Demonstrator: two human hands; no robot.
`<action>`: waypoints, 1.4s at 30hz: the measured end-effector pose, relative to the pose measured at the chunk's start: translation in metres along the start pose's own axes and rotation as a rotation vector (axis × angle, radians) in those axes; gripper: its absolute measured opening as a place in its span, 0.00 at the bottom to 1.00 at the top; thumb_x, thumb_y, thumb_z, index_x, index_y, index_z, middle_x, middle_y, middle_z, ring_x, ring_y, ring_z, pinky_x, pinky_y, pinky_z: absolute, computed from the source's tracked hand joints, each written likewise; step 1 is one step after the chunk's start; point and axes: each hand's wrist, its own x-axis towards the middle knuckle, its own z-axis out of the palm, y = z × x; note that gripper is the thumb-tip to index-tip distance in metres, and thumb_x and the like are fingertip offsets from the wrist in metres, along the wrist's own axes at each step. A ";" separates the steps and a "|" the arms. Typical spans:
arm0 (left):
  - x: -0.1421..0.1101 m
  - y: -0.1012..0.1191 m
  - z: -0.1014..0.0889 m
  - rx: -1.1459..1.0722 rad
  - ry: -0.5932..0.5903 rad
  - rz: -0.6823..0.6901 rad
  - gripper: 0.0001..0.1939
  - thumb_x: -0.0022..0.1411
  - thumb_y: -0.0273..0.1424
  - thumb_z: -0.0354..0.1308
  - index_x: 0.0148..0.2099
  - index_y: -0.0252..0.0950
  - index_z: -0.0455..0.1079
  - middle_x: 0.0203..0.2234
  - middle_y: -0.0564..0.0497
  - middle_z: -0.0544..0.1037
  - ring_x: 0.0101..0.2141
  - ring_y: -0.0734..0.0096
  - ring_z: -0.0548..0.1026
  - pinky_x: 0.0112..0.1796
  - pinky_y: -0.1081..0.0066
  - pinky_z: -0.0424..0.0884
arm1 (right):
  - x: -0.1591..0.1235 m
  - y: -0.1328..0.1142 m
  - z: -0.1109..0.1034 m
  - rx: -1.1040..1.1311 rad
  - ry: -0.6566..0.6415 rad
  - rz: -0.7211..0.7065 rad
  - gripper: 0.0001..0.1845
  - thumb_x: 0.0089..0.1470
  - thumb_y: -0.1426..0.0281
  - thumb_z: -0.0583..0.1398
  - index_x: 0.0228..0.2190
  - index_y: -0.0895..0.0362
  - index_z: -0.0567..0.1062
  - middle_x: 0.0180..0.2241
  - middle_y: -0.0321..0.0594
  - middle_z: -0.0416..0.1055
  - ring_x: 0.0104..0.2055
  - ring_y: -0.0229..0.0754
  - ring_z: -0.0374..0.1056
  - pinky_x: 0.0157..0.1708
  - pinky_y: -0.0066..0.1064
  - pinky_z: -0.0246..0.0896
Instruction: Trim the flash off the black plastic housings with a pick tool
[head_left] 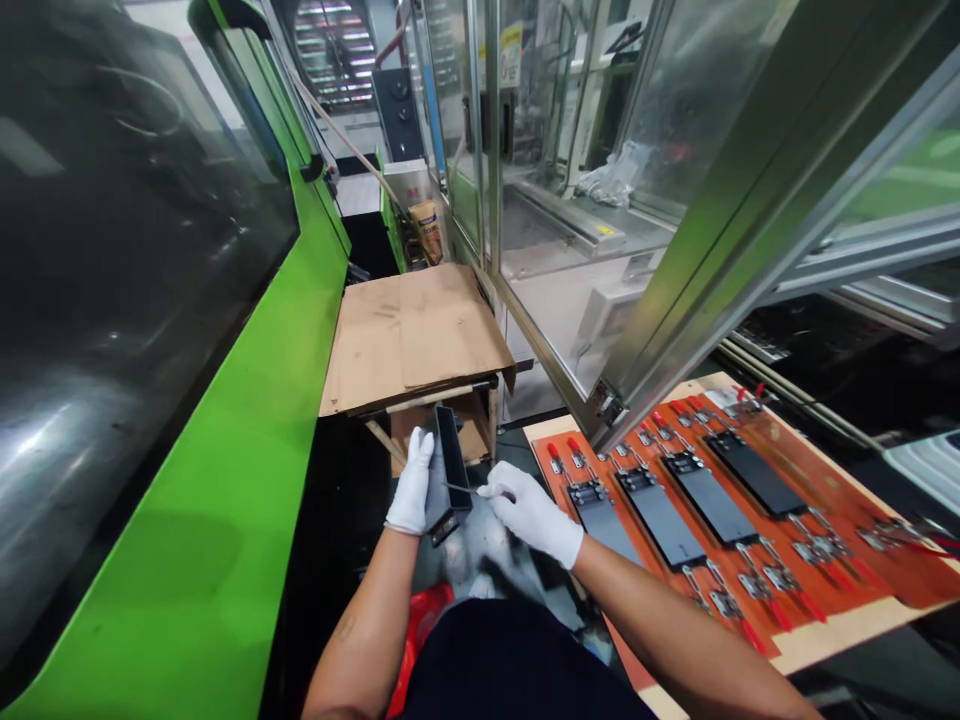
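A long black box-shaped part [451, 462], hollow along its upper side, is tilted in front of my body. My left hand [414, 487], in a white glove, grips its left side. In a white glove too, my right hand [531, 512] is closed around a thin tool [459, 488], perhaps a blade; its handle is mostly hidden by the fingers. The tool's slim end reaches left across the black part's near half. I cannot tell whether it touches the edge.
To the right, an orange fixture board [814, 500] holds several dark rectangular parts [701, 500] between red-handled toggle clamps [780, 590]. Cardboard [420, 330] covers a table ahead. A green machine [247, 450] stands close on the left; a metal-framed clear guard [675, 240] rises at the right.
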 end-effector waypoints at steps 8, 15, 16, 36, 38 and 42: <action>0.009 0.017 0.011 0.174 0.109 0.070 0.38 0.68 0.40 0.61 0.75 0.42 0.54 0.70 0.47 0.63 0.69 0.61 0.60 0.66 0.70 0.57 | -0.010 0.004 0.003 0.056 0.166 0.146 0.08 0.52 0.73 0.56 0.23 0.52 0.65 0.27 0.34 0.65 0.31 0.40 0.65 0.36 0.33 0.65; 0.013 0.018 0.018 0.206 0.127 0.149 0.42 0.67 0.41 0.62 0.76 0.42 0.49 0.70 0.47 0.62 0.67 0.62 0.63 0.65 0.70 0.59 | -0.009 0.012 0.012 0.050 0.280 0.129 0.07 0.52 0.74 0.56 0.24 0.53 0.69 0.29 0.37 0.69 0.34 0.42 0.67 0.39 0.36 0.68; 0.013 0.017 0.019 0.216 0.128 0.147 0.42 0.67 0.41 0.62 0.76 0.41 0.49 0.70 0.46 0.63 0.67 0.61 0.64 0.64 0.69 0.61 | -0.009 0.013 0.012 0.050 0.283 0.129 0.07 0.52 0.74 0.56 0.25 0.53 0.70 0.29 0.37 0.69 0.34 0.43 0.67 0.39 0.36 0.68; 0.032 0.006 0.020 0.217 0.170 0.146 0.44 0.63 0.47 0.64 0.75 0.46 0.50 0.67 0.45 0.68 0.60 0.56 0.73 0.56 0.63 0.73 | 0.011 0.020 0.014 -0.028 0.403 0.163 0.09 0.51 0.77 0.57 0.27 0.53 0.75 0.29 0.39 0.74 0.35 0.45 0.71 0.40 0.37 0.69; 0.029 0.008 0.021 0.191 0.175 0.127 0.45 0.64 0.45 0.64 0.76 0.44 0.48 0.67 0.44 0.68 0.59 0.57 0.74 0.53 0.65 0.75 | 0.011 0.021 0.014 -0.008 0.373 0.174 0.08 0.51 0.76 0.57 0.26 0.53 0.75 0.29 0.39 0.74 0.36 0.45 0.71 0.40 0.37 0.70; 0.026 0.011 0.022 0.164 0.186 0.101 0.45 0.65 0.44 0.63 0.76 0.44 0.46 0.68 0.44 0.65 0.59 0.57 0.74 0.54 0.65 0.75 | 0.010 0.019 0.019 -0.005 0.389 0.213 0.09 0.50 0.77 0.56 0.26 0.53 0.74 0.29 0.39 0.74 0.36 0.45 0.71 0.42 0.38 0.70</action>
